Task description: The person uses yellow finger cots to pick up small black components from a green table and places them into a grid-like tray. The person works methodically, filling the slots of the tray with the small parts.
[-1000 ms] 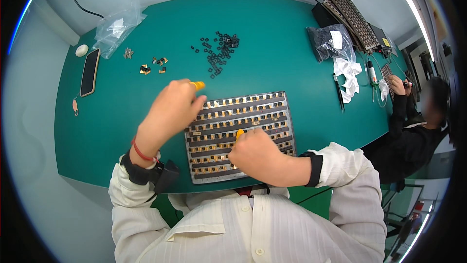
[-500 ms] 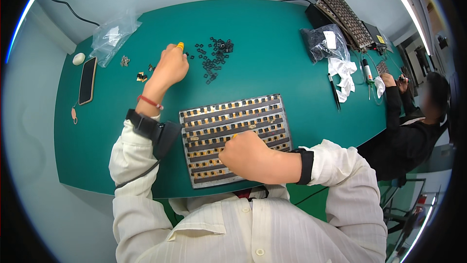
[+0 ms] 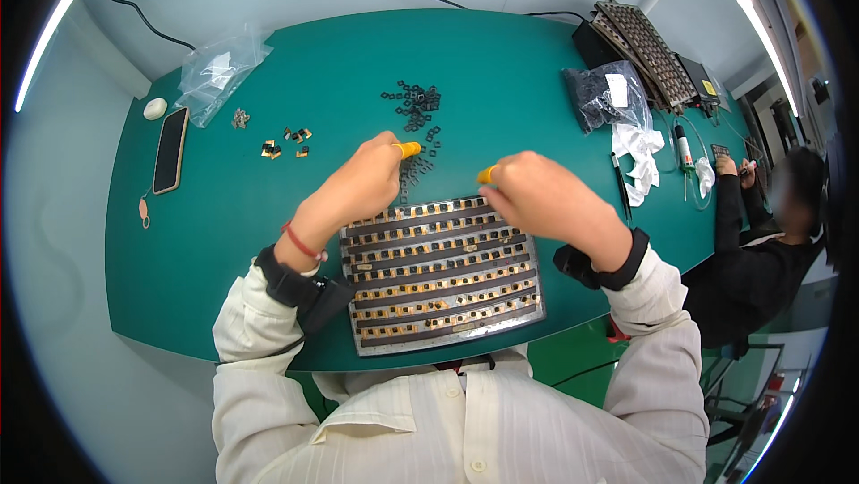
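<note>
My left hand (image 3: 374,173) is over the table just past the tray's far edge, its yellow-covered fingertip reaching out among small black square frames (image 3: 416,108). Several of these frames trail down toward the tray, blurred beside that hand. Across from it my right hand (image 3: 537,187) hovers at the tray's far right corner, fingers curled in and one tip in a yellow cover; whatever is between them is hidden. The metal tray (image 3: 376,346) lies in front of me, with rows of small black-and-gold parts (image 3: 447,270) between dark strips.
Loose gold-and-black parts (image 3: 271,150) and a small silvery heap (image 3: 241,118) lie left, near a phone (image 3: 170,151) and a clear bag (image 3: 219,77). On the right are a bag of black pieces (image 3: 599,99), white tissue (image 3: 638,157), tweezers (image 3: 620,184) and stacked trays (image 3: 649,46). Another person works there.
My left hand has come right and nearer, from beside the gold parts to the black frames. My right hand has lifted off the tray's middle to its far edge. Some black frames have shifted nearer.
</note>
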Demonstrator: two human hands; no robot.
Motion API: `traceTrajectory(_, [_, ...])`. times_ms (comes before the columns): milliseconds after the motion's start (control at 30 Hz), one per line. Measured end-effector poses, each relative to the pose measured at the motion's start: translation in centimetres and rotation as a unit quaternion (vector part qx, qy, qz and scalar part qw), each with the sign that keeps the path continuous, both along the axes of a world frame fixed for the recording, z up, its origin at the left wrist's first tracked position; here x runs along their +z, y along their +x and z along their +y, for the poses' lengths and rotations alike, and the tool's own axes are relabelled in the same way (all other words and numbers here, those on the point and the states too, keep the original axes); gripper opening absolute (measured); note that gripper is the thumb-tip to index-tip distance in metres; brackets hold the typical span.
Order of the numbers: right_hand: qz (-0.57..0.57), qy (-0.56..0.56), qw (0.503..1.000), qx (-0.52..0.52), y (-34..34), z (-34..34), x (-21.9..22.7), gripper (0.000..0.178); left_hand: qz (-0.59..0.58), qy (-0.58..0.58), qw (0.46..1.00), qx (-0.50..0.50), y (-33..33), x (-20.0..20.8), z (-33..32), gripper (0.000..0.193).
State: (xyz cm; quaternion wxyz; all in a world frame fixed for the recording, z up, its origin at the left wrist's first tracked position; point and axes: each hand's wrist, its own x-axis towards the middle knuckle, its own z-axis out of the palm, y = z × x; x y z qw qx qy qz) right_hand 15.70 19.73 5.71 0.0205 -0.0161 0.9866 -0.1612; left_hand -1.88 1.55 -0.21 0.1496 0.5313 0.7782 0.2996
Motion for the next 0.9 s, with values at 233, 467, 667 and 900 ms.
traceTrajectory(233, [0.002,-0.063,0.998,-0.024,-2.0,1.4,-0.9,0.017,-0.015,-0.012,0.995,0.097,-0.5,1.5,-3.1,0.023])
traceTrajectory(467, [-0.049,-0.111,0.992,-0.016,-4.4,-0.4,-2.2,0.017,-0.039,-0.122,0.982,0.136,1.8,1.9,-1.2,0.033])
traceTrajectory(667, [-0.053,-0.134,0.989,-0.027,-5.9,-1.5,-3.2,0.016,-0.007,-0.130,0.981,0.146,1.7,1.4,-1.1,0.027])
traceTrajectory(900, [-0.045,-0.125,0.990,-0.057,-6.9,-2.8,-4.0,0.020,0.036,-0.120,0.973,0.192,1.6,1.4,-2.0,0.025])
